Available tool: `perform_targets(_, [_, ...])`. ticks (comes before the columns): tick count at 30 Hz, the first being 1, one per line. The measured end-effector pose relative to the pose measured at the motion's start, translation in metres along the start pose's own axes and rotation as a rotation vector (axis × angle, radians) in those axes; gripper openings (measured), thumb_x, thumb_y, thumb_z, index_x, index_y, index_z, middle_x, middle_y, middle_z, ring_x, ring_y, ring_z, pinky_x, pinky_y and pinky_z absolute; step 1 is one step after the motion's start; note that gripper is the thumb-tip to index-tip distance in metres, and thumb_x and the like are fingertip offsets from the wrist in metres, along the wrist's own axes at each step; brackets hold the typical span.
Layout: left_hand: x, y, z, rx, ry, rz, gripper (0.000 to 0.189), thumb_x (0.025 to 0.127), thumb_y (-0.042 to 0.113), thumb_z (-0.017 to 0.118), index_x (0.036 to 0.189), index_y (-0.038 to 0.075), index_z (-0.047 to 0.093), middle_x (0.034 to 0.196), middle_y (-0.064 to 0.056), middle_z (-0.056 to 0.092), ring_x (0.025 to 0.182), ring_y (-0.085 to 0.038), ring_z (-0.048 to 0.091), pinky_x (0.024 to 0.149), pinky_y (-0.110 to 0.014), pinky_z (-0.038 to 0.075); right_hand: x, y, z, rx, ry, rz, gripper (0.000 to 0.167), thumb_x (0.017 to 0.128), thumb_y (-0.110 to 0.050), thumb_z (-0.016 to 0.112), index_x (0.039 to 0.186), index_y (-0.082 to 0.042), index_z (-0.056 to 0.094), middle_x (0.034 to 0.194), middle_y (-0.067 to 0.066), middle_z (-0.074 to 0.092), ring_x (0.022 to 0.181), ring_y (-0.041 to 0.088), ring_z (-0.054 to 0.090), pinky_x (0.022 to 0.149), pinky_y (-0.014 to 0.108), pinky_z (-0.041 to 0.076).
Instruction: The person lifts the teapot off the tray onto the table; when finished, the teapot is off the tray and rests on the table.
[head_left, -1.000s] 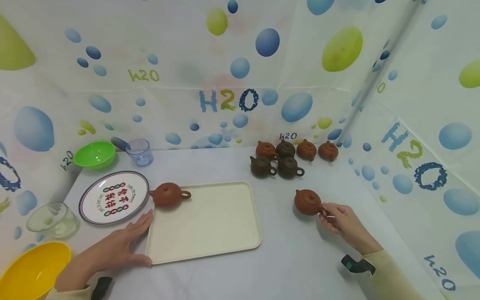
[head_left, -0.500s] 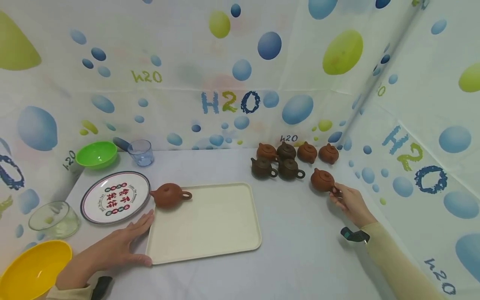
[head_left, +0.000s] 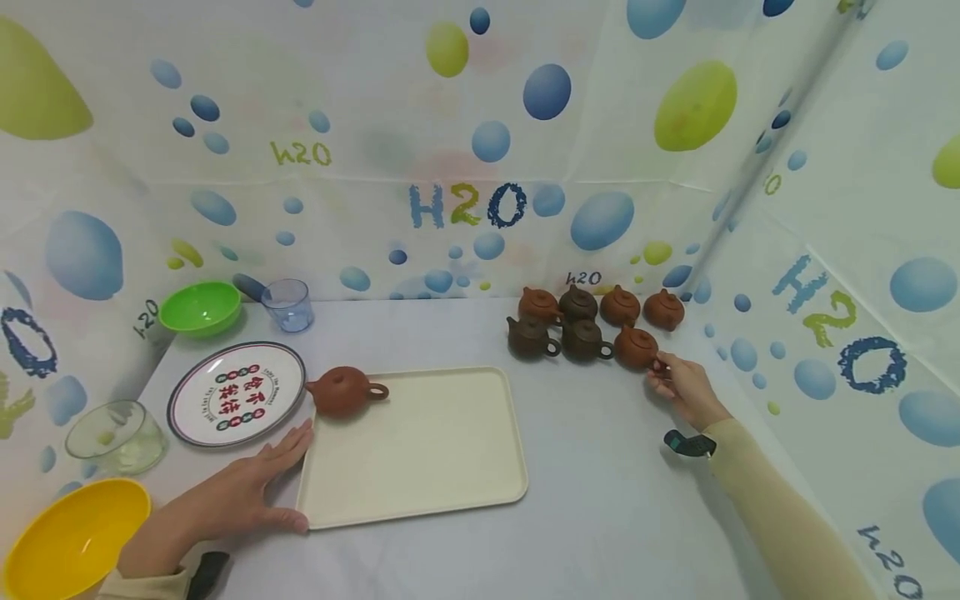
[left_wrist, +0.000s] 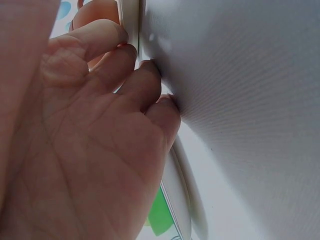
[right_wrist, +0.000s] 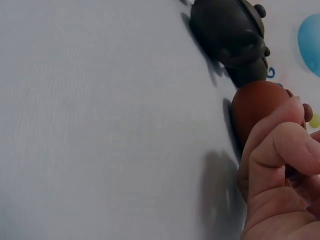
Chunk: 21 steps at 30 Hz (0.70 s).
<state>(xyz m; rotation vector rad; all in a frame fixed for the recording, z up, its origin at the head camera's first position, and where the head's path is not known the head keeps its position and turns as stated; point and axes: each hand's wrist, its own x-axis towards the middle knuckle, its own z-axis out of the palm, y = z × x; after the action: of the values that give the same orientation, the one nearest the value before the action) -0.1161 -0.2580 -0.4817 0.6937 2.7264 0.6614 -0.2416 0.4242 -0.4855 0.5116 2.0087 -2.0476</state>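
Observation:
At the back right, my right hand (head_left: pixel 686 387) pinches the handle of a reddish-brown teapot (head_left: pixel 636 347). That pot stands at the right end of a front row, beside two dark brown teapots (head_left: pixel 585 340). Behind them is a row with a dark teapot (head_left: pixel 577 304) and several reddish ones, including the rightmost teapot (head_left: pixel 664 310). My left hand (head_left: pixel 232 500), fingers spread, rests against the left edge of a cream tray (head_left: pixel 420 450). Another reddish teapot (head_left: pixel 345 392) sits on the tray's back left corner, spout to the left.
Left of the tray lies a white plate (head_left: pixel 236 354) with red lettering. Around it stand a green bowl (head_left: pixel 200 308), a blue-tinted cup (head_left: pixel 288 306) with a dark handle-like piece beside it, a clear glass bowl (head_left: pixel 116 437) and a yellow bowl (head_left: pixel 78 533). A patterned curtain closes off the back and sides.
My right hand has carried the reddish teapot away from me, first rightward, then in beside the front dark teapots. My left hand stays at the tray's edge.

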Motion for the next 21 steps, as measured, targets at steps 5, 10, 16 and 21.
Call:
perform_targets(5, [0.000, 0.000, 0.002, 0.007, 0.022, 0.016, 0.122, 0.073, 0.057, 0.091, 0.163, -0.005, 0.037, 0.169, -0.032, 0.033, 0.138, -0.072, 0.043, 0.114, -0.077, 0.039, -0.001, 0.002, 0.001, -0.127, 0.056, -0.004, 0.044, 0.115, -0.040, 0.044, 0.136, -0.002, 0.047, 0.088, -0.008, 0.068, 0.075, 0.002, 0.063, 0.058, 0.011, 0.051])
perform_targets(10, [-0.001, 0.000, 0.002, 0.013, 0.020, 0.017, 0.122, 0.073, 0.058, 0.091, 0.162, -0.005, 0.037, 0.169, -0.032, 0.034, 0.141, -0.068, 0.044, 0.115, -0.075, 0.037, -0.011, 0.002, 0.009, -0.181, 0.192, -0.033, 0.053, 0.111, -0.050, 0.052, 0.141, -0.007, 0.042, 0.081, -0.009, 0.069, 0.068, 0.002, 0.066, 0.060, 0.014, 0.058])
perform_targets(16, [0.000, 0.001, 0.001, 0.021, 0.021, 0.022, 0.122, 0.073, 0.059, 0.090, 0.163, -0.004, 0.037, 0.169, -0.032, 0.034, 0.142, -0.067, 0.045, 0.115, -0.074, 0.038, -0.027, -0.001, 0.022, -0.209, 0.337, -0.097, 0.049, 0.109, -0.048, 0.056, 0.139, -0.015, 0.037, 0.078, -0.009, 0.067, 0.064, 0.004, 0.064, 0.059, 0.017, 0.058])
perform_targets(21, [-0.001, 0.001, 0.001, 0.027, 0.028, 0.023, 0.122, 0.073, 0.059, 0.090, 0.162, -0.005, 0.038, 0.168, -0.032, 0.034, 0.140, -0.068, 0.046, 0.115, -0.074, 0.039, -0.037, -0.008, 0.047, -0.222, 0.307, -0.185, 0.029, 0.111, -0.036, 0.055, 0.129, -0.019, 0.041, 0.075, -0.007, 0.066, 0.062, 0.006, 0.061, 0.058, 0.018, 0.058])
